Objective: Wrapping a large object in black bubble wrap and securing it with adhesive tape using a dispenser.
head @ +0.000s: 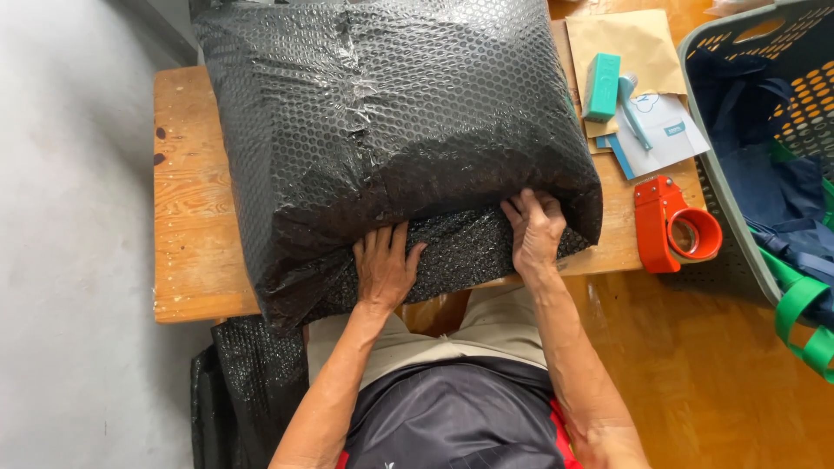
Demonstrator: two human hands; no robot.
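Parcel: a big bundle (391, 122) in black bubble wrap lay across the table (187, 226), covering most of it, its near end at the edge by the person's lap.
Left hand: the left hand (382, 269) lay flat on the near flap, fingers spread and pressed down, likely to keep the loose wrap from springing up.
Right hand: the right hand (536, 230) sat at the fold where the top layer overlapped, fingers bunched and curled, pinching the wrap's edge.
Tape gun: a red one (673, 227) stood just right of the parcel, within reach.
Papers: envelopes (638, 82) and a teal block (601, 85) lay behind it.
Basket: a grey-green one (747, 148) held dark cloth.
Surface: worn wood table.
Room: grey floor left, orange floor right; spare wrap (248, 391) hung below the table.
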